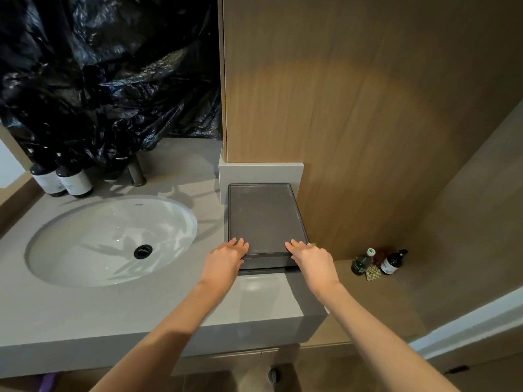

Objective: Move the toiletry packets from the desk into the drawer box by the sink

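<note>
While we look down over the counter (85, 315), the drawer box (266, 219) sits at its back right corner, just right of the sink (85, 250) and close against the low grey upstand and the wooden wall panel (368, 108). We see a dark grey, flat-topped box with a raised rim, its long side running away from us, and a narrow slit of drawer front shows under the lid at the near end. Our left hand (226, 257) rests on the near left corner of the box and our right hand (311, 257) on the near right corner. On each, the fingers lie nearly straight and close together on top of the lid, only slightly fanned at the tips. The thumbs drop over the front edge, and we cannot tell whether they press the drawer front. A small yellow-green speck (313, 245) shows just past the right fingertips at the box's edge, too small for us to name. At the back left of the counter stand two dark labelled bottles (60, 178), with a dark tap (137, 172) beside them behind the basin, and crumpled black plastic sheeting (99, 80) hangs above. The sink's black drain (143, 251) sits near the basin's middle. Beyond the counter's right end, on a lower ledge, we see a green bottle (363, 263) and a dark pump bottle (392, 261) near each other.
</note>
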Demonstrator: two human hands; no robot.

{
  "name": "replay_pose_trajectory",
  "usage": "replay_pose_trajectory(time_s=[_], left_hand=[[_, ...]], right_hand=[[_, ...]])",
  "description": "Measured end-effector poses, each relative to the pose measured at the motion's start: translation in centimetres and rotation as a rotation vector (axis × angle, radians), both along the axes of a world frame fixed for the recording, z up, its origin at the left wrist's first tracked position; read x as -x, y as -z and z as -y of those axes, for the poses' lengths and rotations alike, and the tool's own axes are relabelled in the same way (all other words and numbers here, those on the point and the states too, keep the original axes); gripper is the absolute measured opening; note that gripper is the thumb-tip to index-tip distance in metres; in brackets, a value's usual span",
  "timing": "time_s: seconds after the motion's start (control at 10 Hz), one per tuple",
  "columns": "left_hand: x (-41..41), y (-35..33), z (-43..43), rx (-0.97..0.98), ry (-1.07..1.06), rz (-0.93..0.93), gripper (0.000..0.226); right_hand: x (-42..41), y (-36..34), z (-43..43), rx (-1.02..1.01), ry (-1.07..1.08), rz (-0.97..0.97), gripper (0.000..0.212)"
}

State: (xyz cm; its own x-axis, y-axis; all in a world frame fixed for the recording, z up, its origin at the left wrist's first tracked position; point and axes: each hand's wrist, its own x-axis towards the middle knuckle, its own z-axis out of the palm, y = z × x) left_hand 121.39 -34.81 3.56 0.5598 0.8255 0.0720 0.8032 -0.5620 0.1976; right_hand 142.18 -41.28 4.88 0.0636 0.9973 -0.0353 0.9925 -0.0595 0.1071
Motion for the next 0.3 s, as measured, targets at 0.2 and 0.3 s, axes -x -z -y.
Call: replay_pose_trajectory(time_s=[0.2, 0.3], left_hand=[[1.0, 0.3, 3.4, 0.176, -0.097, 0.329, 0.060], [4.4, 1.6, 9.9, 0.236, -0.194, 0.669, 0.061]], right_hand=[[-0.2, -2.8, 1.7, 0.173, -0.037, -0.439, 0.051], [-0.3, -7.0, 3.8, 0.058, -0.092, -0.687, 0.047]])
